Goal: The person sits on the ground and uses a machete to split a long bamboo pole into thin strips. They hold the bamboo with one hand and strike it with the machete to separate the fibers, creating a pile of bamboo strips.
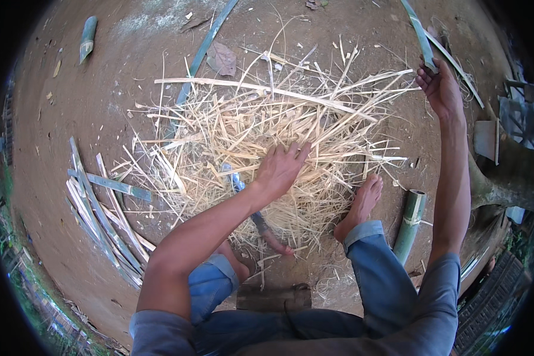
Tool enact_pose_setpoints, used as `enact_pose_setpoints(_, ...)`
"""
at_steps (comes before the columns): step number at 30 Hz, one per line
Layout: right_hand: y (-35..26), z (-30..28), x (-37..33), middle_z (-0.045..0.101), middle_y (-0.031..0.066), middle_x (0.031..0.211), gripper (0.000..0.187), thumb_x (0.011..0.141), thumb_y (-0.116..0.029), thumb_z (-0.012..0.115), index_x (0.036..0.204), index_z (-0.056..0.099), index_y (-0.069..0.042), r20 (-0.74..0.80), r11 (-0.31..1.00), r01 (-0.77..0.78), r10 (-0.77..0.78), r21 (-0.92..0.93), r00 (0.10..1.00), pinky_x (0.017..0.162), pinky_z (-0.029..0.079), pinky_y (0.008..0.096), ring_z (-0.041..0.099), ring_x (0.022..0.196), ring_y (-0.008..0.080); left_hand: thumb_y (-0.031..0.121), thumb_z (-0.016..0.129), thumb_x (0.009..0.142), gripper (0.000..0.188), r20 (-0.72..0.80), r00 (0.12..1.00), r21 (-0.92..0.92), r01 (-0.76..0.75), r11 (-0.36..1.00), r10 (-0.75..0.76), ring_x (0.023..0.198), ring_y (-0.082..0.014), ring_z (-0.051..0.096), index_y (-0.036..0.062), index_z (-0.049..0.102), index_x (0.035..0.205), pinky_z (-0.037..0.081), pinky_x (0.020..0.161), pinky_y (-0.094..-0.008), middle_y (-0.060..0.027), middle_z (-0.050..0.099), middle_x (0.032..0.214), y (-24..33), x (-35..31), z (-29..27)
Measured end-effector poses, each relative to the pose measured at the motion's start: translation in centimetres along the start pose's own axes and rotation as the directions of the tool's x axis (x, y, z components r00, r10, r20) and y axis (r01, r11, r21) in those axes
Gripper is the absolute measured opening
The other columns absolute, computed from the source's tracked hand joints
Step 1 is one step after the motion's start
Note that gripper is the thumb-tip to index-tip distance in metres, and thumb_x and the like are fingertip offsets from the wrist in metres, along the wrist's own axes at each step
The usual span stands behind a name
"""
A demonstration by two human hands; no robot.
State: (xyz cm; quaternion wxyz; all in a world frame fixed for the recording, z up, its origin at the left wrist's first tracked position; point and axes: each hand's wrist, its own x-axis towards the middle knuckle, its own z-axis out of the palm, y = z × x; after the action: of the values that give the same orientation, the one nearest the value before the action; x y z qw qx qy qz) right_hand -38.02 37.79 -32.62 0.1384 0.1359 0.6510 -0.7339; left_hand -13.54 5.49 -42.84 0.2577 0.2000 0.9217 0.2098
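My left hand [280,168] rests with its fingers stretched out on a heap of pale bamboo shavings [237,127]. Out to the far right, my right hand [442,92] has its fingers closed on the near end of a green bamboo strip [420,37], which runs off past the top of the picture. Beneath my left forearm lies a knife; its shiny blade [236,180] shows beyond the arm, and its curved brown handle [273,240] points back toward me. A long pale bamboo strip [267,91] lies across the far side of the heap.
At the left lies a bundle of split bamboo strips [110,222]. Another green strip [210,35] extends away from the heap. A bamboo section [410,225] lies by my right leg, a shorter piece [88,38] at the far left. A tree trunk [495,184] stands at the right.
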Motion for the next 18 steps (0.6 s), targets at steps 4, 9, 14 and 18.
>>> enact_pose_setpoints(4,-4.5,3.8,-4.4,0.064,0.0109,0.093,0.029,0.101,-0.025,0.049,0.107,0.055,0.002,0.025,0.996,0.082,-0.083,0.036,0.996,0.075,0.056,0.0308,0.064,0.084,0.0176,-0.010,0.055,0.070,0.079,0.015,0.991,-0.071,-0.133,0.989,0.135,0.101,-0.0393,0.058,0.0066,0.036,0.144,0.048,0.090,-0.0495,-0.0234,0.047,0.130,1.2,-3.8,-1.1)
enact_pose_setpoints(9,-12.0,9.8,-12.6,0.062,0.0079,0.088,0.042,0.102,-0.035,0.046,0.102,0.057,0.006,0.111,0.958,0.136,-0.169,0.251,0.979,0.073,0.054,0.0287,0.061,0.078,0.0156,0.002,0.060,0.083,0.066,0.050,0.971,0.186,-0.240,0.953,0.234,0.136,-0.0394,0.038,0.0114,0.038,0.145,0.037,0.111,-0.0466,-0.0219,0.033,0.150,3.6,-10.5,-5.5)
enact_pose_setpoints(14,-16.2,12.4,-21.7,0.056,0.0053,0.081,0.047,0.103,-0.038,0.042,0.102,0.057,0.006,0.125,0.939,0.161,-0.207,0.304,0.970,0.071,0.053,0.0286,0.057,0.075,0.0141,0.030,0.059,0.093,0.053,-0.197,0.978,-0.121,0.042,0.992,-0.065,0.138,-0.0339,0.036,0.0153,0.044,0.142,0.032,0.114,-0.0480,-0.0170,0.039,0.148,3.1,-13.3,-19.1)
enact_pose_setpoints(18,-15.7,14.4,-29.8,0.055,0.0039,0.079,0.044,0.101,-0.037,0.045,0.099,0.058,0.005,0.175,0.946,0.152,-0.208,0.288,0.962,0.069,0.051,0.0275,0.056,0.072,0.0128,0.029,0.058,0.093,0.049,-0.560,0.829,0.043,0.028,0.999,0.001,0.129,-0.0306,0.048,0.0173,0.047,0.139,0.038,0.111,-0.0464,-0.0142,0.048,0.141,6.0,-17.3,-27.2)
